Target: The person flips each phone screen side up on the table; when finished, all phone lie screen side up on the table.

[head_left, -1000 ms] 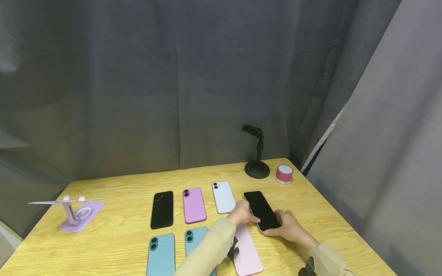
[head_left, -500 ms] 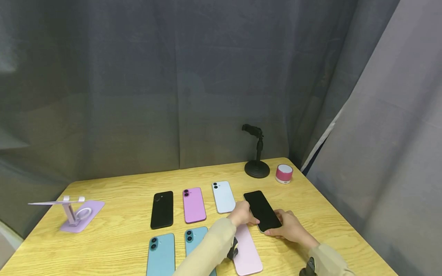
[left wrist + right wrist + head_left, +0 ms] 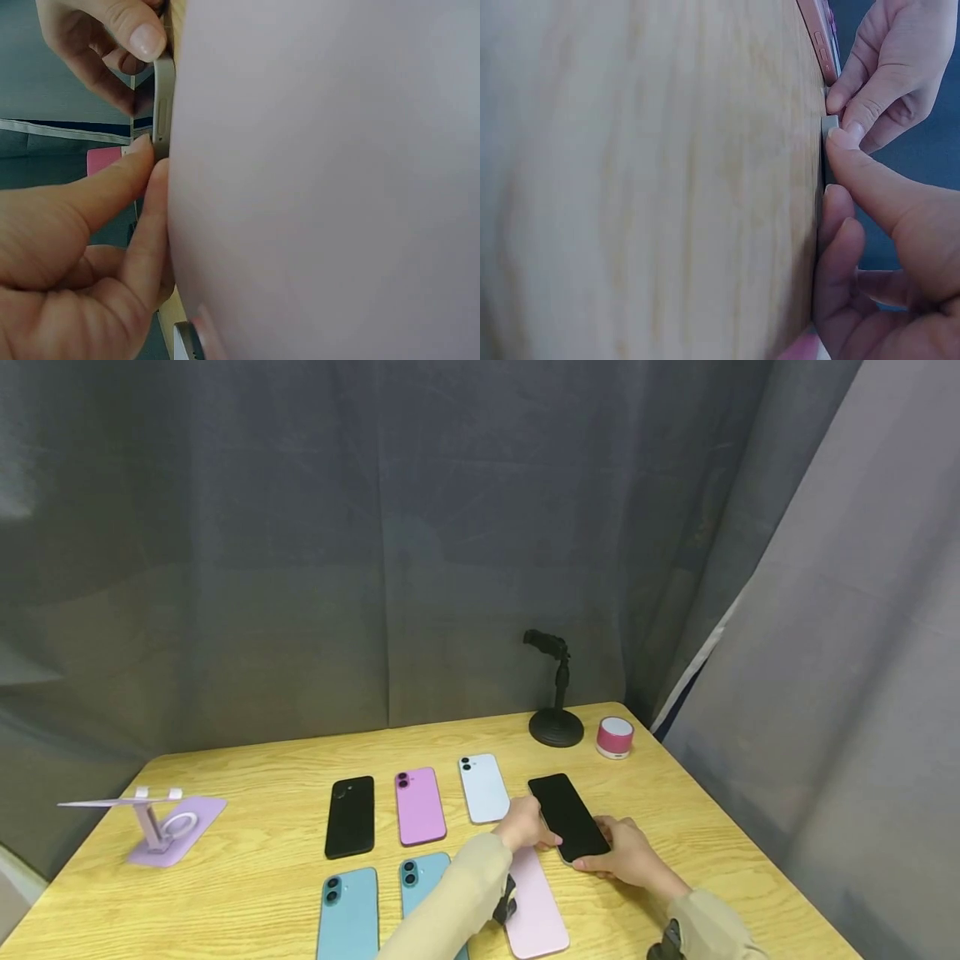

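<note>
A smartphone (image 3: 567, 818) lies screen up, its dark display facing me, at the right of the wooden table. My left hand (image 3: 523, 824) pinches its left long edge between thumb and index finger, as the left wrist view also shows. From the other side, my right hand (image 3: 628, 855) grips the lower right corner, thumb at the bottom edge and fingers along the right side. Under my left wrist lies a light pink phone (image 3: 536, 910), back up. Just beyond my left hand is a white phone (image 3: 483, 787).
Further left lie a purple phone (image 3: 420, 807), a black phone (image 3: 350, 817) and two blue phones, one (image 3: 348, 914) partly cut off by the frame. A black stand (image 3: 556, 728) and a pink round speaker-like cylinder (image 3: 615, 739) stand behind. A lilac folding stand (image 3: 153, 831) is far left.
Both hands keep their hold on the smartphone, with hardly any movement. The whole head view has shifted very slightly.
</note>
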Demonstrator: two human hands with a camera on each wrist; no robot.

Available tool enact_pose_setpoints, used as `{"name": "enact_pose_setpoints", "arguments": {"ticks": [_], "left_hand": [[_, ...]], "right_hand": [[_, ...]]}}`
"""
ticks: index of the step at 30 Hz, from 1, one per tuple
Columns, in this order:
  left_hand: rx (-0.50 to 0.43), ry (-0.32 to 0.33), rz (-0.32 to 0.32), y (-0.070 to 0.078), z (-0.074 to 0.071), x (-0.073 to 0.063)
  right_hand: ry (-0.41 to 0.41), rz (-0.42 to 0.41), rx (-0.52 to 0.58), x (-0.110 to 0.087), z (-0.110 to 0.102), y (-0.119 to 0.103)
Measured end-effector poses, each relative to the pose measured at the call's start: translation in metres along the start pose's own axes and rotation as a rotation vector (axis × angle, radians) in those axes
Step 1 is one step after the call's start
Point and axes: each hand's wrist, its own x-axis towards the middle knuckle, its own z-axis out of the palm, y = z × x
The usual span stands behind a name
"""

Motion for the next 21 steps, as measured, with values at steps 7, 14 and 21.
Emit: {"name": "enact_pose_setpoints", "arguments": {"ticks": [7, 14, 21], "left_hand": [[0.095, 0.008, 0.04, -0.001, -0.002, 0.001], [0.154, -0.016, 0.1, 0.003, -0.021, -0.009], [0.108, -0.003, 0.127, -0.004, -0.047, -0.025]], "right_hand": [[0.005, -0.004, -0.007, 0.0, 0.002, 0.0], [0.005, -0.016, -0.024, 0.001, 0.002, 0.0], [-0.021, -0.005, -0.045, -0.002, -0.001, -0.002]]}}
